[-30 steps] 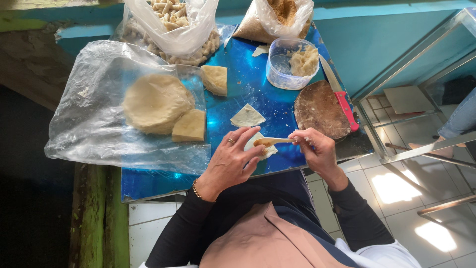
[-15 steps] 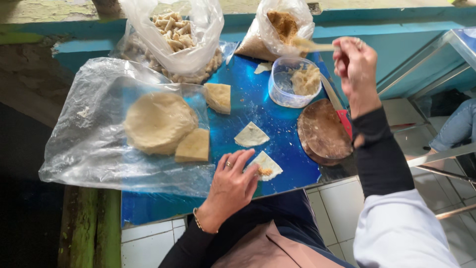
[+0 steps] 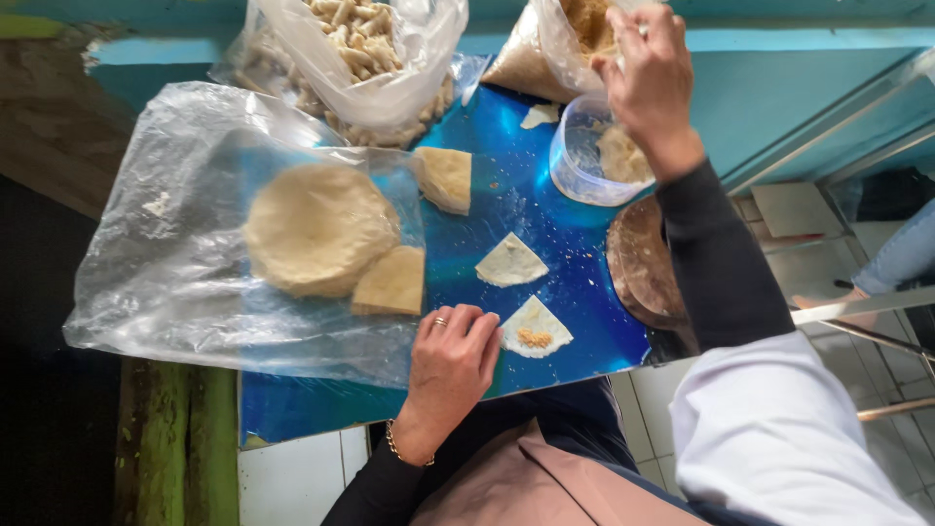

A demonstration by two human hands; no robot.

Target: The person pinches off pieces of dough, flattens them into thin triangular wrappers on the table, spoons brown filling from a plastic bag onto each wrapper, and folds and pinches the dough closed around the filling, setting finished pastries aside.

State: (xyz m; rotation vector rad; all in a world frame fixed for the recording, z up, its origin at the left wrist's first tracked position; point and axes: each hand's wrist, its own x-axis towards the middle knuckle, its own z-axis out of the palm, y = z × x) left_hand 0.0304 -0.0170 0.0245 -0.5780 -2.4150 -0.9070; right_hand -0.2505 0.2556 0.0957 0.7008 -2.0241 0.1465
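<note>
Dough triangle (image 3: 534,329) with a small heap of orange-brown filling on it lies flat on the blue counter (image 3: 545,224), touching the fingertips of my left hand (image 3: 450,362). That hand rests palm down with its fingers spread — an open grip that pins the wrapper's left edge and holds nothing. Just beyond it, farther from me, sits a second triangle (image 3: 510,263) with no filling on it that I can see.

My right hand (image 3: 651,80) is stretched far forward, above the clear plastic tub (image 3: 592,156) and at the mouth of the bag of brownish filling (image 3: 560,44). Its fingers are curled as if pinching something; I cannot tell what, if anything, that grip holds.

To the left of my left hand, under a clear plastic sheet (image 3: 166,263), are a round stack of wrappers (image 3: 317,229) and a wedge-cut stack (image 3: 392,282); another cut stack (image 3: 445,177) lies uncovered beyond. A bag of pale finished rolls (image 3: 360,49) stands at the far edge, and a round wooden board (image 3: 645,261) is under my right forearm.

As I judge it, the work is mid-way — one wrapper is filled but unfolded, one waits bare, many finished pieces are bagged, and plenty of wrappers remain.
</note>
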